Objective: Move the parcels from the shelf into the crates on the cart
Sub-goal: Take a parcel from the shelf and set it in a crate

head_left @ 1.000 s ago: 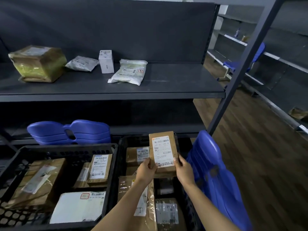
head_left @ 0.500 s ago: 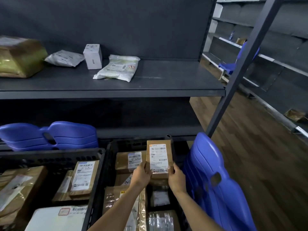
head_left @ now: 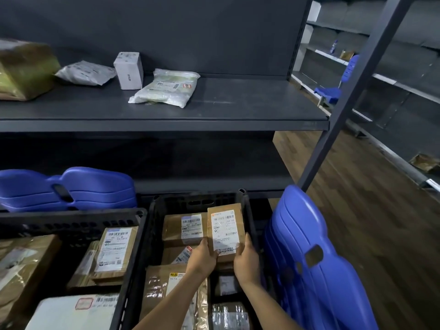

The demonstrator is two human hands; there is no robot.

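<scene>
Two hands hold one small brown cardboard parcel [head_left: 225, 231] over the far right part of the right-hand black crate [head_left: 195, 197]. The left hand [head_left: 202, 258] grips its near left corner and the right hand [head_left: 246, 260] grips its near right corner, fingers curled round the edges. The parcel's long axis runs straight away from the hands toward the shelf [head_left: 238, 101], with the near short end between the hands and the far short end close to the crate's far wall. Its white shipping label faces the camera, barcode at the far end.

Just beyond the left hand, a second labelled brown parcel [head_left: 183, 228] lies in the same crate, beside the held one. Taped parcels [head_left: 164, 287] lie under the left forearm. Well beyond and above both hands, on the shelf, sit a white poly mailer [head_left: 166, 88] and an upright white box [head_left: 128, 70].
</scene>
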